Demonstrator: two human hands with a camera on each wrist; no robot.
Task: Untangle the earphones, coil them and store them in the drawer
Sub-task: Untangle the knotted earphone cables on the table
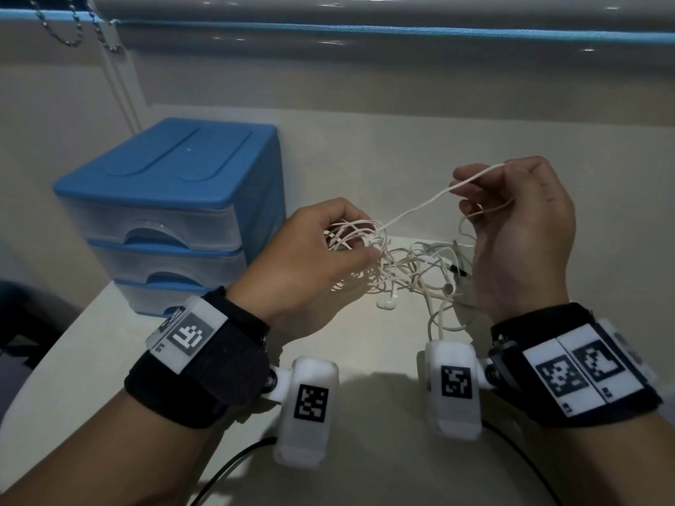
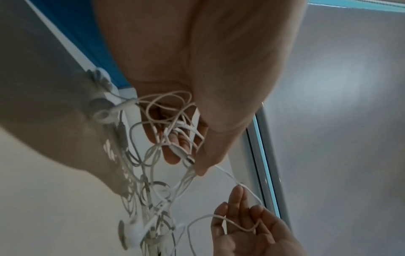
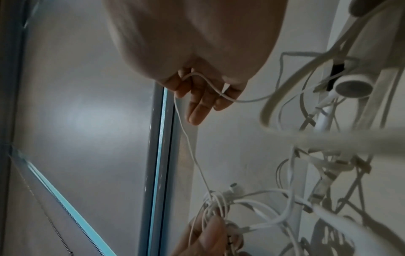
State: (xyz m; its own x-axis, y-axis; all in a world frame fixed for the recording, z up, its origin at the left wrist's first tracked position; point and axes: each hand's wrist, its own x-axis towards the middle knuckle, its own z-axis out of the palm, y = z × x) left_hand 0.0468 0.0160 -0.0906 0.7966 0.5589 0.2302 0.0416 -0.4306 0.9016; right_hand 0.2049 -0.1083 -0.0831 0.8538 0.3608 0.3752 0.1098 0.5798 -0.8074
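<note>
Two hands are up over the pale bench point(image 1: 365, 184), both on the tangled white wired earphones point(image 1: 409, 264). Your left hand point(image 1: 303, 264) has its fingers point(image 2: 175, 152) curled round a bunch of cord loops, thumb closing on them, held just above the bench. Your right hand point(image 1: 518, 228) is raised higher, fingers point(image 3: 197, 104) loosely bent, with a single cord strand pinched at the thumb and looped across them. That strand runs taut from the right hand down to the bunch in the left. The remaining tangle hangs and lies on the bench between your wrists, with a white earbud point(image 1: 387, 303) resting on the surface and a dark plug point(image 1: 458, 270) near the right palm. Left of your hands stands a blue plastic three-drawer unit with translucent drawers point(image 1: 164, 213), all drawers closed
</note>
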